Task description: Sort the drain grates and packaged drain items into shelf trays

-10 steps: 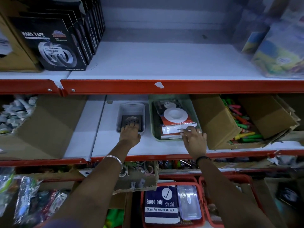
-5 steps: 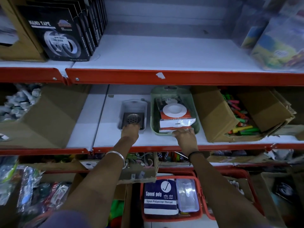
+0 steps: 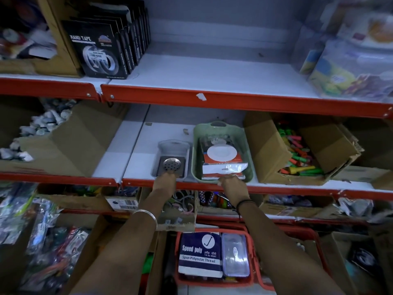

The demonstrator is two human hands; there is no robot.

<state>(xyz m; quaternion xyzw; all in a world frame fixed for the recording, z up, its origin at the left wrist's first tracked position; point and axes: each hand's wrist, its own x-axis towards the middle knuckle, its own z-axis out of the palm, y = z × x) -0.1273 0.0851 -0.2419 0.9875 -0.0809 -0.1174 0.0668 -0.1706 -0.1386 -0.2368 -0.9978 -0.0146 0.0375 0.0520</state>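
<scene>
On the middle shelf a small grey tray (image 3: 174, 145) holds a square metal drain grate (image 3: 171, 165) with a round perforated centre. My left hand (image 3: 164, 181) grips the tray's near edge. Beside it on the right, a green tray (image 3: 220, 127) holds several packaged drain items (image 3: 222, 161), the top one showing a white round disc on a red card. My right hand (image 3: 230, 184) is on the green tray's near rim, fingers curled over it. Both trays stand close to the shelf's front edge and touch side by side.
A cardboard box (image 3: 268, 150) of coloured items stands right of the green tray; another cardboard box (image 3: 70, 145) is at the left. Black tape packs (image 3: 100, 54) fill the upper shelf's left. Below, a red basket (image 3: 214, 282) holds a thread box.
Both trays have come forward to the shelf's front edge with my hands on their near rims. My right hand shifted from the packages to the green tray's rim.
</scene>
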